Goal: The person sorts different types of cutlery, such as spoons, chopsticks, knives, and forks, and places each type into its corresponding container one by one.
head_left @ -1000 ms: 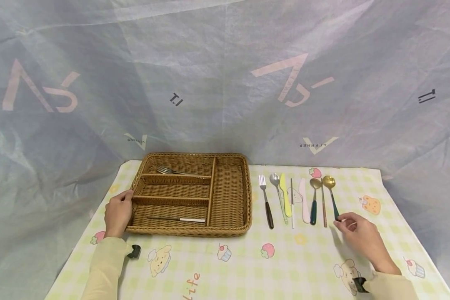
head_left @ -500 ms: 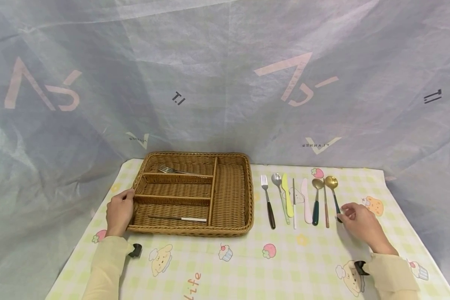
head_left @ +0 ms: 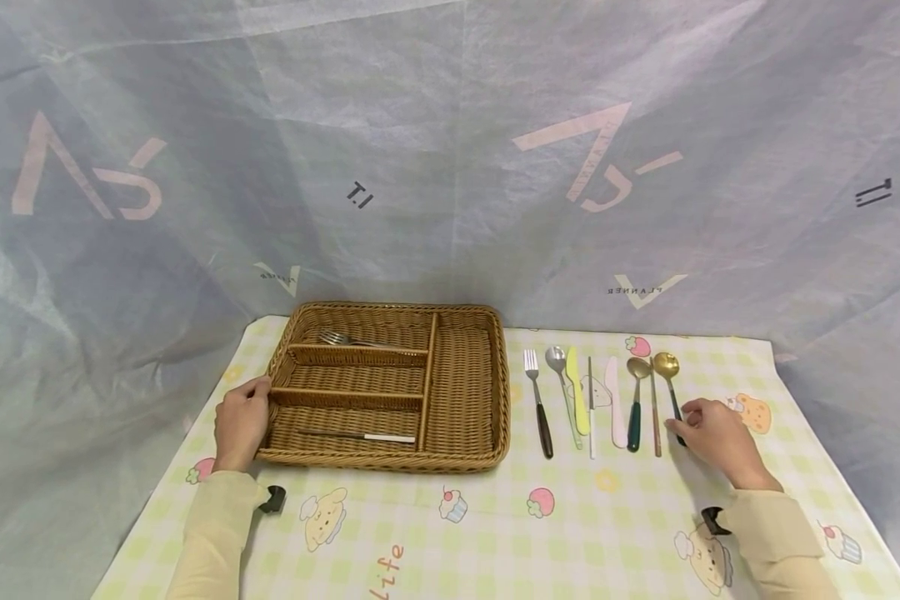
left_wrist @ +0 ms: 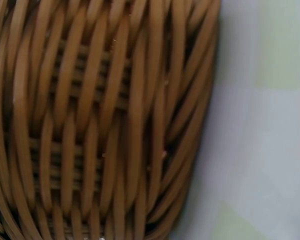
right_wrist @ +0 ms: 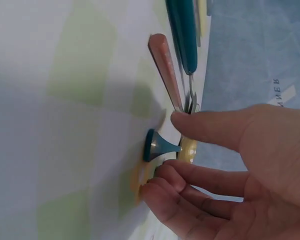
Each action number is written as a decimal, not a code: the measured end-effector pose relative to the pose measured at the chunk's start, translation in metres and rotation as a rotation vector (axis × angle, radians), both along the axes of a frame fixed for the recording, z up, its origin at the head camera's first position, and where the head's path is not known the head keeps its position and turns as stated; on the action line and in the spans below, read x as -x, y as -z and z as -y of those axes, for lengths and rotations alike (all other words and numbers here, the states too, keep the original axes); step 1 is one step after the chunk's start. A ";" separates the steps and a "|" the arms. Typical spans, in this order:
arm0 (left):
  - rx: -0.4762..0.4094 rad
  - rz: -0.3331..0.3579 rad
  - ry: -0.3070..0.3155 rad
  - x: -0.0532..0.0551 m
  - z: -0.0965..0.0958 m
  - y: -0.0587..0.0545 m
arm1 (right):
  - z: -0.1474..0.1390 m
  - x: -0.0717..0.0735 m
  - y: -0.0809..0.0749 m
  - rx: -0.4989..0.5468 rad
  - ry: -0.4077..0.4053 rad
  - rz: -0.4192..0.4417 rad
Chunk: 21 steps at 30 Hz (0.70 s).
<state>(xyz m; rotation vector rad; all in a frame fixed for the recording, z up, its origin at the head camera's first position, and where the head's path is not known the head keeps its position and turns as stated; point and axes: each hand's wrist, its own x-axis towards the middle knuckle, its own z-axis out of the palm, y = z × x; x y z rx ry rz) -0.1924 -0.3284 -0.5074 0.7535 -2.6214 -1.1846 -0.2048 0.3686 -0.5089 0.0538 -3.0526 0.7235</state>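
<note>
At the left end of the wicker cutlery basket [head_left: 463, 392], my left hand [head_left: 242, 423] grips the rim; its fingers are partly hidden. Only the woven basket wall [left_wrist: 95, 120] and some cloth show in the left wrist view. My right hand [head_left: 718, 437] is at the handle of a gold spoon [head_left: 667, 365] lying on the cloth. In the right wrist view, the spoon's teal handle [right_wrist: 157, 146] lies between the thumb and the bent fingers, with a gap on both sides. Left of that spoon lie a thin chopstick-like piece [head_left: 656, 417] and a green-handled spoon [head_left: 634, 425].
Further left lie a pink knife [head_left: 614, 408], a white-ended stick [head_left: 591, 417], a yellow knife [head_left: 578, 396], a silver spoon [head_left: 557, 359] and a dark-handled fork [head_left: 543, 429]. Inside the basket are a fork [head_left: 335, 337] and a white-ended stick [head_left: 390, 438]. A grey curtain [head_left: 450, 167] hangs behind.
My right hand has shifted slightly at the gold spoon's handle, its thumb and fingers moving alongside it. The left hand stays on the basket rim. The whole view has drifted slightly.
</note>
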 end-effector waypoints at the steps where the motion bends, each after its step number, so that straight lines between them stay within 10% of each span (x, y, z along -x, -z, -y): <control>1: 0.000 0.000 -0.001 0.000 0.000 0.000 | 0.001 0.000 0.001 -0.002 0.002 -0.007; 21: -0.012 -0.005 0.012 -0.002 0.000 -0.003 | 0.007 0.005 0.004 0.005 0.111 -0.037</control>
